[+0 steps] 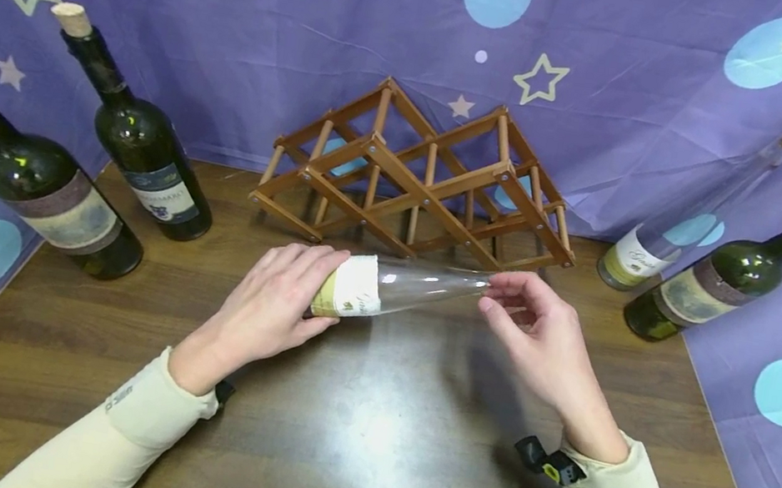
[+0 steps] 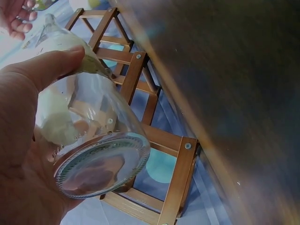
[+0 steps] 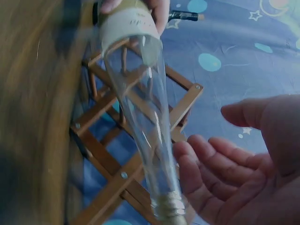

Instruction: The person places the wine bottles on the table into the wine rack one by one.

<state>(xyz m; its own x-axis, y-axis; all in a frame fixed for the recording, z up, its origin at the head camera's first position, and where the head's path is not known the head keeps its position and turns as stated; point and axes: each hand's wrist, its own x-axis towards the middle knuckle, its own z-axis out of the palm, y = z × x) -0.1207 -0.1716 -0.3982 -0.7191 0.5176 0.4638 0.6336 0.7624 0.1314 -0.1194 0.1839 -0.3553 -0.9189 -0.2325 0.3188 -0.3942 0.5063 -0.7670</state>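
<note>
One bottle [image 1: 400, 285] in curled left grip [image 1: 280, 295], tip [image 3: 169, 209] hidden behind half-spread right grip [image 1: 545, 339] in head view.

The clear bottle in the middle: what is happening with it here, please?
A person's left hand holds the bottle on its side, gripping the labelled end. The right hand is near the neck; whether it touches is unclear. A rack stands behind, with two corked bottles upright on each side.

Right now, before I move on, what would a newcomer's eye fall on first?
First, the clear bottle held sideways near the centre of the head view, gripped near its base by the left hand. Next, the zigzag wooden rack behind it, then the two dark corked bottles standing at the left.
</note>
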